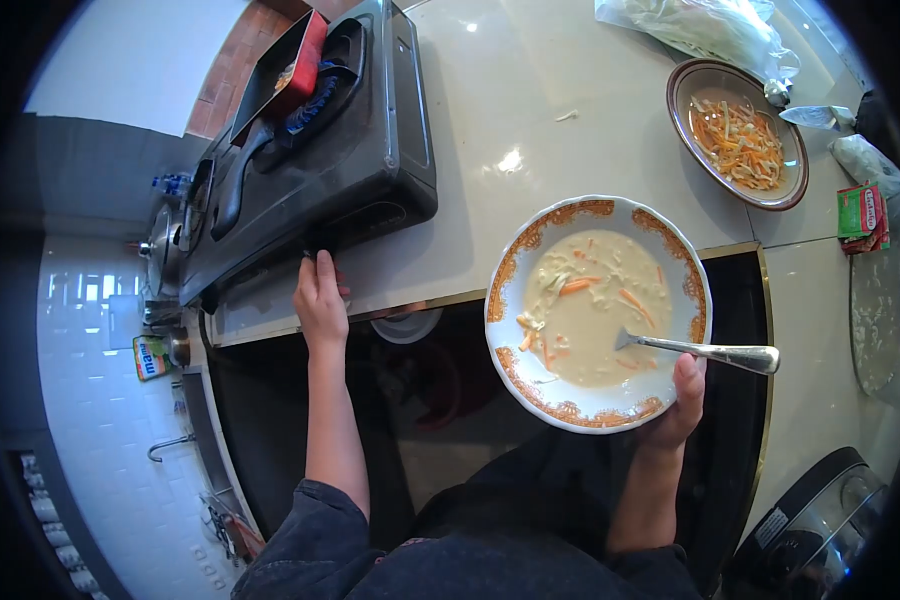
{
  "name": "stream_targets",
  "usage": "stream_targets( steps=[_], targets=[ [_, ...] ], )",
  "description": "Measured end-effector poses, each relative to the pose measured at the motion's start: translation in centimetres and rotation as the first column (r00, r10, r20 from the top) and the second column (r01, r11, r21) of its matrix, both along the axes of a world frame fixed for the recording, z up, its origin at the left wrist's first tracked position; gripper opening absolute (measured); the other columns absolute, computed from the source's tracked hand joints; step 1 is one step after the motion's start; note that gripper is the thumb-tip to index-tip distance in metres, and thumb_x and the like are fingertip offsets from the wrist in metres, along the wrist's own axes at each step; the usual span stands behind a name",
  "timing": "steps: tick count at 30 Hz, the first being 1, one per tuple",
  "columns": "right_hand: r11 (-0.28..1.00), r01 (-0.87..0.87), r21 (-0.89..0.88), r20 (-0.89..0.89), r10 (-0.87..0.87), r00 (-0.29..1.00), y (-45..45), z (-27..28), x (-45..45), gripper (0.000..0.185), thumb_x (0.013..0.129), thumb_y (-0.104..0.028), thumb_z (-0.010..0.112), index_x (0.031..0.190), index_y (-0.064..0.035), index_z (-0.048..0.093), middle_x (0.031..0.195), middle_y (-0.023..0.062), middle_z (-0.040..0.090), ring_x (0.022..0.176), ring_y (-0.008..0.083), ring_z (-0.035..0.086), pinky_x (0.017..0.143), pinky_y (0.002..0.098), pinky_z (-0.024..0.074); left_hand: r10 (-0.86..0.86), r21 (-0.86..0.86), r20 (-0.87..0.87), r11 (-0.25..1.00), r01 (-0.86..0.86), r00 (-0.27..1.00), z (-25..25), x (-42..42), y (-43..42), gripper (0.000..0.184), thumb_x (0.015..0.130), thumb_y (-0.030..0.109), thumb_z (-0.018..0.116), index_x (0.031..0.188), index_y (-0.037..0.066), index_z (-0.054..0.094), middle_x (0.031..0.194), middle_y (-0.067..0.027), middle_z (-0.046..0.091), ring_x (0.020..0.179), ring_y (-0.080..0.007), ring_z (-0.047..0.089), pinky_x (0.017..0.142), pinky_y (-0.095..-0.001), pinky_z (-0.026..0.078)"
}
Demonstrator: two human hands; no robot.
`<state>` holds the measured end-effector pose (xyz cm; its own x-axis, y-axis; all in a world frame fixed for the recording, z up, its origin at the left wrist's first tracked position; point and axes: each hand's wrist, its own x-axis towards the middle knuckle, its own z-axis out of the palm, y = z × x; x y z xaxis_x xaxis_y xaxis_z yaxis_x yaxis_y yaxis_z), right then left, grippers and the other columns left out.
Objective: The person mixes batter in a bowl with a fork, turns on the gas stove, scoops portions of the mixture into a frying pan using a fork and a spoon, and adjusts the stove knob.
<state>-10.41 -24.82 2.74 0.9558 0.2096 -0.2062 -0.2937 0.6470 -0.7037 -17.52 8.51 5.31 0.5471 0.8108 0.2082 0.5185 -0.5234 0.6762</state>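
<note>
My right hand [676,408] grips the near right rim of a white bowl [595,418] with an orange patterned border. Pale batter [590,310] with shredded carrot fills its middle. A metal utensil [735,356] leans on the rim; its head is sunk in the batter, so its kind is unclear. My left hand [322,300] reaches to the front panel of a black gas stove [370,150], fingers bent around a dark knob mostly hidden in shadow. On the stove sits a rectangular pan [310,60] with a red outside, blue showing beneath it.
A brown-rimmed bowl [682,125] of shredded vegetables stands at the back right, beside a knife [815,117] and a plastic bag [700,30]. Red and green sachets [863,215] lie at the right. A black appliance [820,520] occupies the lower right.
</note>
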Motion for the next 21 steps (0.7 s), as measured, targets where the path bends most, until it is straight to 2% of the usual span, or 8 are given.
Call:
stream_targets(
  steps=[3,5,8,10,15,18,19,21],
  targets=[
    [1.0,-0.027,-0.007,0.018,0.027,0.999,0.1,0.6,0.0,0.072,0.068,-0.031,0.06,0.126,-0.0009,0.028,0.116,0.0147,0.042,0.109,0.0231,0.044,0.093,0.0355,0.0354,-0.005,-0.181,0.018,0.983,0.008,1.0,-0.1,-1.2,-0.4,0.042,0.091,0.038,0.039,0.078,0.001,0.053,0.064,-0.0052,0.053,0.053,-0.0102,0.051,0.05,-0.0233,0.041],
    [0.999,-0.041,-0.017,0.025,0.041,0.999,0.5,1.5,-0.1,0.072,0.068,-0.031,0.06,0.126,-0.0009,0.029,0.115,0.0144,0.042,0.108,0.0229,0.044,0.093,0.0352,0.0356,-0.139,-0.334,0.004,0.933,0.133,0.99,0.9,-1.9,-2.2,0.041,0.092,0.036,0.037,0.078,0.002,0.055,0.063,-0.0037,0.053,0.055,-0.0085,0.051,0.051,-0.0214,0.041],
    [0.995,-0.098,-0.009,0.041,0.098,0.994,1.4,3.8,-0.6,0.071,0.068,-0.031,0.06,0.125,-0.0006,0.029,0.114,0.0141,0.042,0.106,0.0223,0.044,0.092,0.0344,0.0361,-0.393,-0.679,0.215,0.598,0.426,0.894,2.8,-3.0,-5.9,0.048,0.092,0.044,0.032,0.095,0.002,0.055,0.074,-0.006,0.058,0.065,-0.0109,0.056,0.061,-0.0218,0.046],
    [0.988,-0.151,0.028,0.076,0.149,0.986,1.4,2.3,1.0,0.071,0.068,-0.03,0.059,0.125,-0.0002,0.029,0.113,0.0142,0.042,0.106,0.0221,0.045,0.092,0.0342,0.0361,-0.391,-0.785,0.404,0.316,0.532,0.827,1.3,-1.9,-9.0,0.063,0.088,0.055,0.027,0.121,0.002,0.04,0.103,-0.0129,0.055,0.086,-0.0143,0.056,0.073,-0.0277,0.048],
    [0.932,-0.342,0.121,0.051,0.338,0.94,5.7,10.2,-0.5,0.063,0.075,-0.026,0.054,0.126,0.0001,0.028,0.117,0.0148,0.042,0.11,0.0214,0.043,0.094,0.0345,0.0355,-0.058,-0.711,0.7,0.038,0.702,0.712,6.3,-4.3,-9.4,0.073,0.086,0.058,0.026,0.129,-0.001,0.03,0.126,-0.0167,0.042,0.116,-0.0239,0.043,0.096,-0.0364,0.035],
    [0.892,-0.441,0.105,0.103,0.431,0.896,9.1,13.0,-1.0,0.065,0.077,-0.028,0.055,0.128,-0.0001,0.027,0.12,0.0142,0.041,0.113,0.0221,0.041,0.096,0.0352,0.0332,-0.098,-0.618,0.771,0.126,0.776,0.629,10.5,-5.7,-7.1,0.071,0.088,0.055,0.026,0.13,-0.002,0.028,0.13,-0.0165,0.039,0.119,-0.0248,0.039,0.099,-0.0369,0.032],
    [0.854,-0.508,0.113,0.101,0.499,0.861,9.8,13.7,-0.7,0.067,0.076,-0.03,0.056,0.129,-0.0006,0.027,0.122,0.0143,0.04,0.114,0.0231,0.04,0.096,0.0359,0.0328,0.023,-0.55,0.835,0.049,0.834,0.55,11.1,-5.6,-6.6,0.067,0.089,0.051,0.027,0.131,-0.001,0.026,0.13,-0.0155,0.038,0.12,-0.0241,0.038,0.099,-0.0373,0.032],
    [0.834,-0.547,0.074,0.105,0.539,0.836,11.6,14.9,-0.3,0.06,0.079,-0.034,0.051,0.125,0.0013,0.033,0.118,0.0155,0.047,0.108,0.0243,0.047,0.093,0.0359,0.037,0.062,-0.641,0.767,0.135,0.756,0.639,14.5,-5.7,-6.0,0.065,0.09,0.05,0.028,0.132,0.0,0.025,0.131,-0.0151,0.037,0.12,-0.0242,0.038,0.099,-0.0371,0.032]
  ],
)
